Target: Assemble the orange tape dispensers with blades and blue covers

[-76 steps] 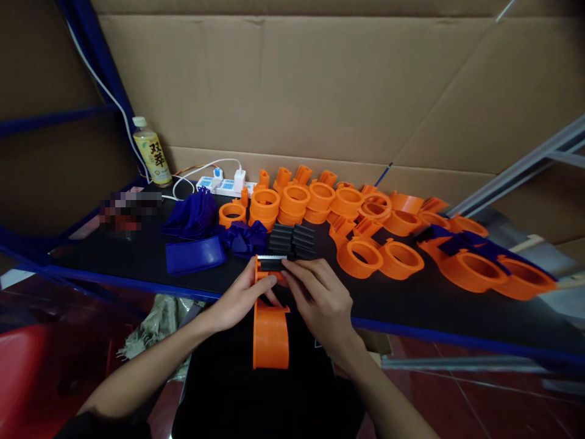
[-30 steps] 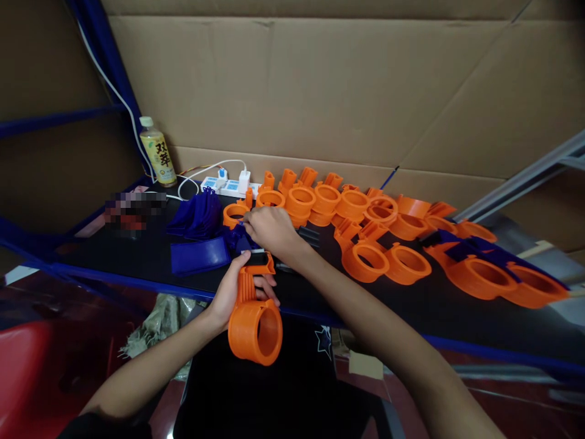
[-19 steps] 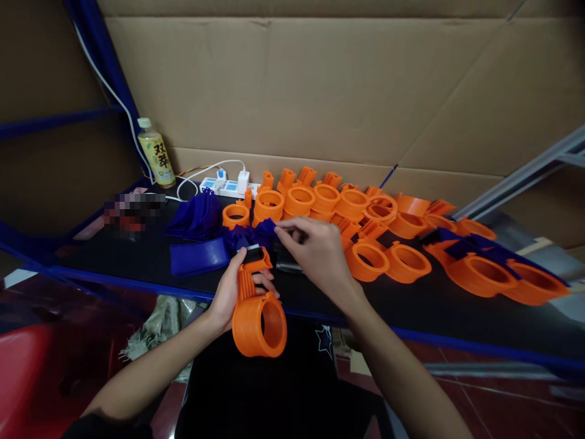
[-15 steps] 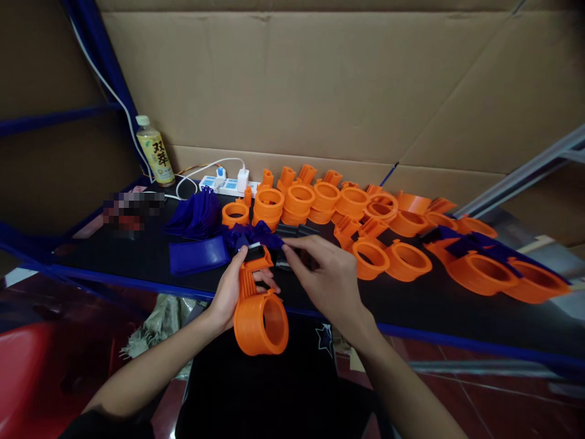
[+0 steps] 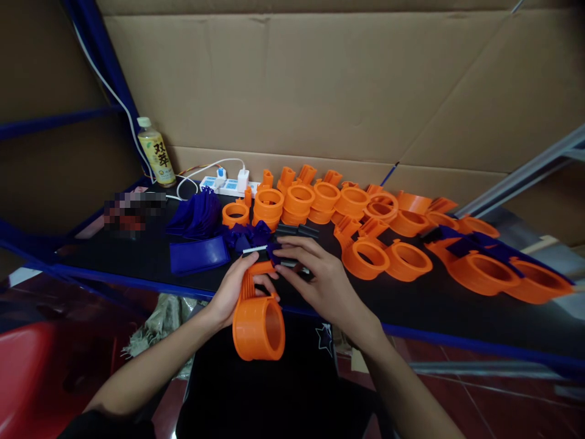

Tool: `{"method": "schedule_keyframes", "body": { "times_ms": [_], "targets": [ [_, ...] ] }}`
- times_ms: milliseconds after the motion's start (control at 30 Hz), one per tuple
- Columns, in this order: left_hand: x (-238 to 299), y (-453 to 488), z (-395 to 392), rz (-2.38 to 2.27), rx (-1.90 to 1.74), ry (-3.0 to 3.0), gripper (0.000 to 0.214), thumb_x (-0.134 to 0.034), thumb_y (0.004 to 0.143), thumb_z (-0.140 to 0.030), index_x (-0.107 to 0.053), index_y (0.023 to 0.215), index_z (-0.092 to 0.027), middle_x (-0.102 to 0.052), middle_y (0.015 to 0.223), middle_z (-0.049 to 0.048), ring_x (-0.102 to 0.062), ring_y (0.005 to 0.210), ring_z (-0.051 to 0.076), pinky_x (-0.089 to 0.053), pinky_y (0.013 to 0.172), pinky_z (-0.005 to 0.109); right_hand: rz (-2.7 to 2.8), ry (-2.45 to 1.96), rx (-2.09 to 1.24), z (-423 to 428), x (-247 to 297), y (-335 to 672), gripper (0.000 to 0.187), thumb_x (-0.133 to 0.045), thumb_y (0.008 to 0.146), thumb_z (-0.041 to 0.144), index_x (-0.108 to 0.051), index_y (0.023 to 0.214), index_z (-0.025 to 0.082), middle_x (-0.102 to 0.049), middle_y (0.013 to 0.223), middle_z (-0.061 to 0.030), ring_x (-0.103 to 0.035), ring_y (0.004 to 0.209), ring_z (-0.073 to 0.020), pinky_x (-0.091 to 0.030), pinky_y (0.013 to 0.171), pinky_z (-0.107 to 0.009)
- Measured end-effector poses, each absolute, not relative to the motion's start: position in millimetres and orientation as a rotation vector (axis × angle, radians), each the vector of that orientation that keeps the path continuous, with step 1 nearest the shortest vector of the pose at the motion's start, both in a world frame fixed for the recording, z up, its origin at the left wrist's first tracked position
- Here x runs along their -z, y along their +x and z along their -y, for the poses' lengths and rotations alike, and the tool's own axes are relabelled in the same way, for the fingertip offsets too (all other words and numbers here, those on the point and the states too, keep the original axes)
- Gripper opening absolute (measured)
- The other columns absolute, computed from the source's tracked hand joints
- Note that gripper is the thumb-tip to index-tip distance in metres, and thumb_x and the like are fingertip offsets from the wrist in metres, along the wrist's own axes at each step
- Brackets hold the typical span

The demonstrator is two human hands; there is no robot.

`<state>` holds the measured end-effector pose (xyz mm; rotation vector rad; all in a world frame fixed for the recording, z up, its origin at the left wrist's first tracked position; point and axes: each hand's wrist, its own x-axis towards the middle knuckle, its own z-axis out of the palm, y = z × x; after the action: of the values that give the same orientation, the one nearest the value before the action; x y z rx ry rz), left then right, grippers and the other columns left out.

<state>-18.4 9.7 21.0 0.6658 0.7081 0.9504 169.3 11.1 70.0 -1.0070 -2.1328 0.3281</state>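
Left hand (image 5: 232, 291): curled round the handle of an orange plastic ring-and-handle piece (image 5: 256, 330), thumb up at its far head, fingers wrapped under and showing on the right.
Right hand (image 5: 322, 273): half curled, thumb and fingertips nearly together on a small dark blue plastic part (image 5: 273, 251); fingers hide most of it from me.
Held orange piece: at the counter's near edge, ring end nearest, over dark clothing; far head carries a pale toothed strip (image 5: 255, 249).
Blue part: at the right end of that head; I can't tell if it's seated or just touching.
Counter (image 5: 411, 308): black top, blue near edge.
Blue stock: left of the hands, a flat dark blue rectangular panel (image 5: 200, 256) with fanned dark blue panels (image 5: 194, 216) beyond; heap of small dark blue parts (image 5: 247, 236) just past the held head.
Black stock: black bar-like pieces (image 5: 307, 230) beyond the right hand, partly covered.
Orange stock: stacked orange plastic rings (image 5: 269, 214) in a row along the far side; two loose orange pieces (image 5: 362, 268) nearer, right of the right hand; orange pieces with dark blue panels (image 5: 479, 281) at far right of my view.
Far left: yellow-labelled plastic bottle (image 5: 156, 155), white power strip (image 5: 231, 185) to its right.
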Motion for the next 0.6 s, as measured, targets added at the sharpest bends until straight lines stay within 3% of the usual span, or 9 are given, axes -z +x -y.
{"method": "schedule_keyframes", "body": {
  "times_ms": [67,200,333,600],
  "targets": [
    [-22,-19,-10,-0.719,-0.923,0.658,0.045,-0.054,0.088,-0.057,-0.061,0.091,-0.013,-0.069,0.067,0.0079,-0.069,0.055,0.023,-0.056,0.055,0.033,2.182,-0.974,-0.391,-14,-74,174,0.023,-0.064,0.091,0.019,-0.069,0.113,0.025,-0.062,0.136,-0.0068,-0.06,0.123,-0.0219,-0.053,0.101,-0.038],
    [-25,-19,-9,-0.753,-0.911,0.689,0.047,-0.055,0.087,-0.057,-0.063,0.087,-0.011,-0.068,0.064,0.0089,-0.068,0.052,0.022,-0.054,0.051,0.03,2.253,-0.99,-0.49,-20,-81,182,0.032,-0.065,0.09,0.019,-0.065,0.121,0.026,-0.067,0.127,-0.0067,-0.067,0.108,-0.0193,-0.06,0.083,-0.031],
    [-27,-17,-8,-0.773,-0.928,0.725,0.046,-0.058,0.086,-0.056,-0.061,0.087,-0.01,-0.07,0.065,0.0098,-0.068,0.05,0.022,-0.051,0.047,0.028,2.371,-0.951,-0.441,-22,-84,185,0.05,-0.064,0.089,0.014,-0.057,0.136,0.029,-0.065,0.129,-0.0062,-0.063,0.117,-0.0214,-0.055,0.098,-0.037],
    [-26,-16,-9,-0.778,-0.932,0.696,0.044,-0.058,0.086,-0.055,-0.059,0.089,-0.011,-0.07,0.066,0.0094,-0.068,0.05,0.023,-0.054,0.049,0.03,2.281,-0.907,-0.384,-27,-69,183,0.043,-0.054,0.097,0.017,-0.057,0.139,0.026,-0.063,0.132,-0.0075,-0.062,0.119,-0.0193,-0.052,0.102,-0.036]
  ]
}}
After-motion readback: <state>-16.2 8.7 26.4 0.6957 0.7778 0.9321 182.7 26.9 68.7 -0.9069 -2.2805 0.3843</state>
